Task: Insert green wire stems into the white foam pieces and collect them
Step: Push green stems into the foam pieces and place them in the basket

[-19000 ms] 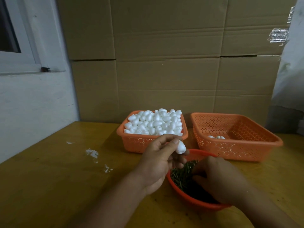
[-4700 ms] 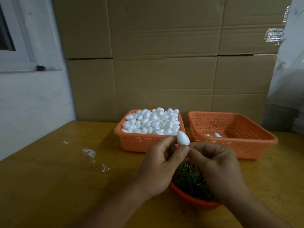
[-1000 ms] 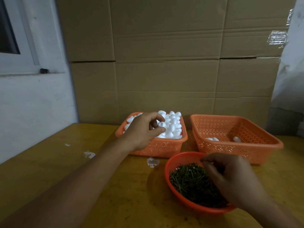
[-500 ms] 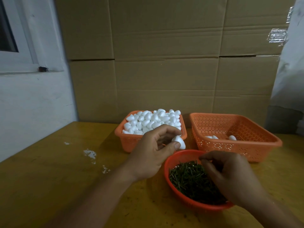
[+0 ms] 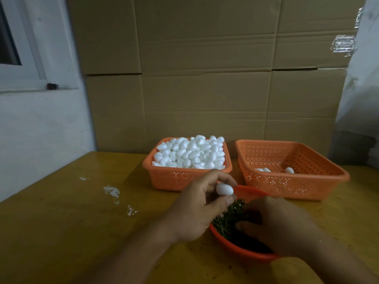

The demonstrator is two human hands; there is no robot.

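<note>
Here, left to right across the scene:

Window frame (image 5: pixel 22 64): white, far left, set in a pale wall.

Table (image 5: pixel 61 232): yellow-brown wood, with a few white crumbs (image 5: pixel 111 191) scattered on its left part.

Cardboard boxes (image 5: pixel 205 78): stacked along the far edge, filling the background.

Left basket (image 5: pixel 174 178): orange, perforated, far centre, heaped with white foam pieces (image 5: pixel 190 153).

Left hand (image 5: pixel 196 210): near centre, reaching in from the lower left; thumb and fingers curl round one egg-shaped foam piece (image 5: pixel 224 189), held up just above the near-left rim of the bowl.

Bowl (image 5: pixel 235 249): round, orange-red, nearest the viewer, just in front of the two baskets; it holds a dark mass of green wire stems (image 5: pixel 227 219).

Right hand (image 5: pixel 274 224): near right, lowered into the bowl over the stems, fingers bent downward and the thumb pointing left. Its fingertips are hidden behind the hand itself, so whether it is pinching a stem cannot be told; it may only be touching the pile.

Right basket (image 5: pixel 287 185): orange, perforated, far right, just beside the left basket; a few finished foam pieces (image 5: pixel 289 170) lie on its floor, well apart from the heap.

Pale sheet (image 5: pixel 361 89): hangs at the far right edge, over the boxes.
</note>
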